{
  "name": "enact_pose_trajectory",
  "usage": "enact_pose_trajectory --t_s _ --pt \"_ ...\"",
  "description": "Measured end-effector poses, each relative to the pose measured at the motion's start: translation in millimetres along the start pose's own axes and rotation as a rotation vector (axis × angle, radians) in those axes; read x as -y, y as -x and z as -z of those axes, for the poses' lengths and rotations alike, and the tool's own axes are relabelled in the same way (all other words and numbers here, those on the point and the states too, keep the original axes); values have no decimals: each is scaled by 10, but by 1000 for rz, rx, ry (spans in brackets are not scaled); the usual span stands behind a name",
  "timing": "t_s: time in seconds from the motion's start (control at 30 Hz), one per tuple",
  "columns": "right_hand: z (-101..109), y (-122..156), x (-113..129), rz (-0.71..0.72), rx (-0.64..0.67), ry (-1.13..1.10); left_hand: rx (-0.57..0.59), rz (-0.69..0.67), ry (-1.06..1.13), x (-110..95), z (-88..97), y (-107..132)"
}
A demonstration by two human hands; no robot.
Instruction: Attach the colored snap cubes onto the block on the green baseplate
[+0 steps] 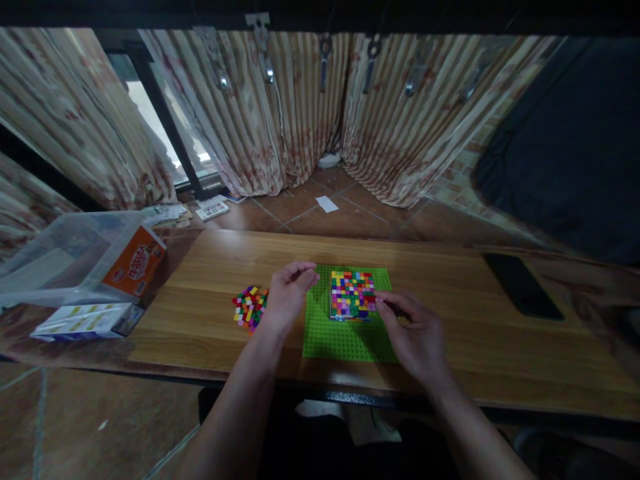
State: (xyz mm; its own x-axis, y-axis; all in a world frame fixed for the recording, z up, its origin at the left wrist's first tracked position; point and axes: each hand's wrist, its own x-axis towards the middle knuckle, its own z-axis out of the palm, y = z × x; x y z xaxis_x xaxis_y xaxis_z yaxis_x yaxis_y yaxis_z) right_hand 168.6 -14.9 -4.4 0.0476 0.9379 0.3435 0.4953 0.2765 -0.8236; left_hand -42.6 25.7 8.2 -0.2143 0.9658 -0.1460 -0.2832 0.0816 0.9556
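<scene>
A square block of small multicoloured toy bricks (pixel 353 293) stands on a green studded baseplate (pixel 325 343) in the middle of the table. My right hand (pixel 413 330) is at the block's right edge, thumb and index finger closed in a pinch. Whatever is between those fingertips is too small to make out. Over the baseplate's left edge hovers my left hand (pixel 290 293), apart from the block, its thumb and fingertips drawn together. I cannot see whether it holds anything. Loose coloured bricks (pixel 250 307) lie in a pile left of it, partly hidden behind my left wrist.
A black phone (pixel 523 285) lies on the wooden table (pixel 200 320) at the right. At the left are a clear plastic bin (pixel 65 253) with an orange package (pixel 135 260), and a white box (pixel 87 321). Striped curtains (pixel 295 120) hang beyond the table.
</scene>
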Motion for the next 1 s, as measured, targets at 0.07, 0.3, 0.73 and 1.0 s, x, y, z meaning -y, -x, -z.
enact_pose_trajectory --t_s 0.07,0.3,0.73,1.0 --pt "6 3 -7 15 26 44 8 -3 -21 13 -16 -13" --pt "2 -11 -11 -4 61 165 15 -2 -54 21 -57 -11" --pt "-76 -8 -72 -65 13 74 46 -3 -133 45 -82 -41" --pt "-49 -20 -12 -154 -22 -19 53 4 -132 45 -86 -32"
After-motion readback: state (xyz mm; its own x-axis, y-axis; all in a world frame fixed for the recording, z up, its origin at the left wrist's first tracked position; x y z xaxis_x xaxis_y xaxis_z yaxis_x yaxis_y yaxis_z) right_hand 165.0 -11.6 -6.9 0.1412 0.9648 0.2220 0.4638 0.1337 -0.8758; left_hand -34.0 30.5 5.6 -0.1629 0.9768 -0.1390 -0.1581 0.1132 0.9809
